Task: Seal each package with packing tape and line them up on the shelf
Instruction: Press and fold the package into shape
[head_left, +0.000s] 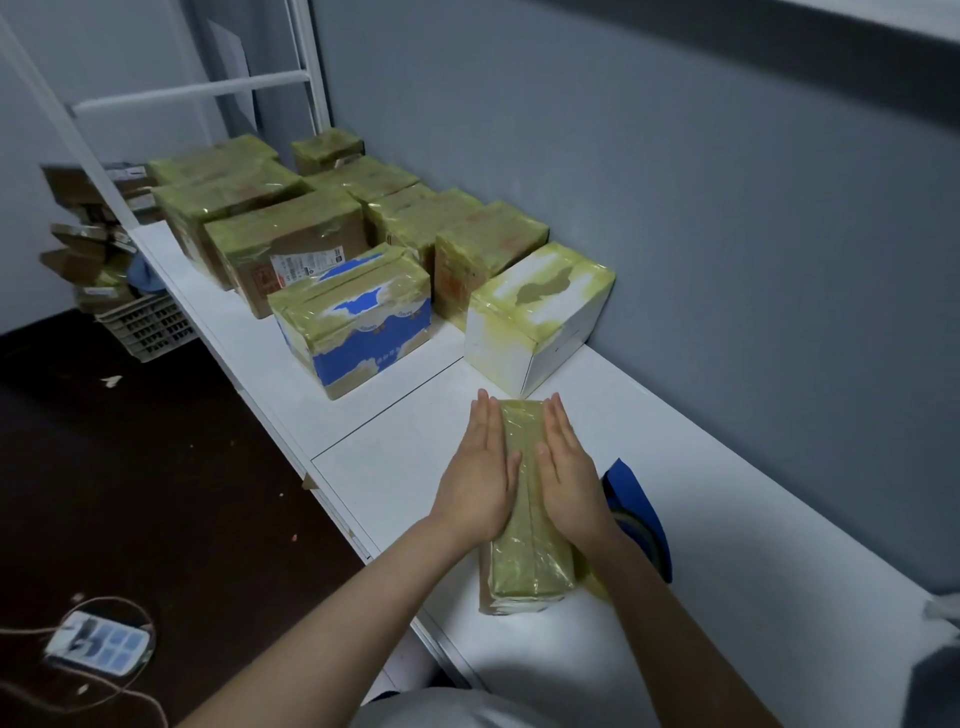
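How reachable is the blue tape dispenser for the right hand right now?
Probably yes. The blue tape dispenser lies just right of the right hand, nothing between them; that hand only presses flat against the package.

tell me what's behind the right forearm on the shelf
A blue tape dispenser lies on the white shelf. The right forearm covers part of it; only a sliver of its roll shows.

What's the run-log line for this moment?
left hand: flat against package | right hand: flat against package | sealed boxes: grouped farther along shelf
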